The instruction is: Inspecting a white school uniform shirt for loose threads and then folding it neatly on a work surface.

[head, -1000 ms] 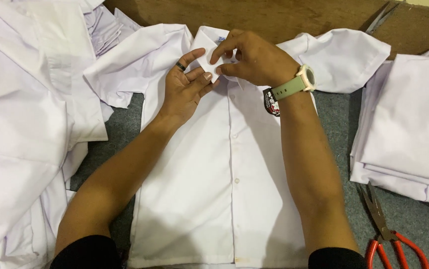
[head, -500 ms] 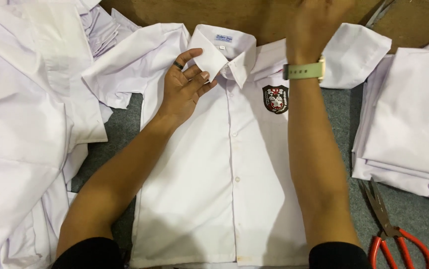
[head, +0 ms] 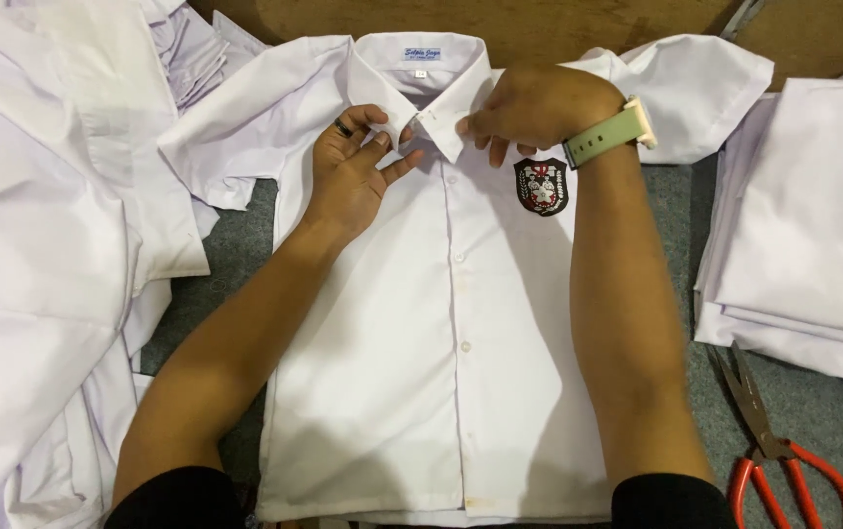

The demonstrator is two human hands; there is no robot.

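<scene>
We are at the collar-setting step on the white school shirt (head: 441, 323) lying buttoned and flat on the tabletop (head: 813, 421), our left hand (head: 358, 171) and right hand (head: 529, 108) each pinching a collar (head: 421, 83) point, which likely calls for squaring both points evenly.

Shirt (head: 441, 323) centre on table (head: 823, 411), shirt pile (head: 39, 245) left, folded stack (head: 813, 235) right, scissors (head: 779, 451) before the stack
</scene>
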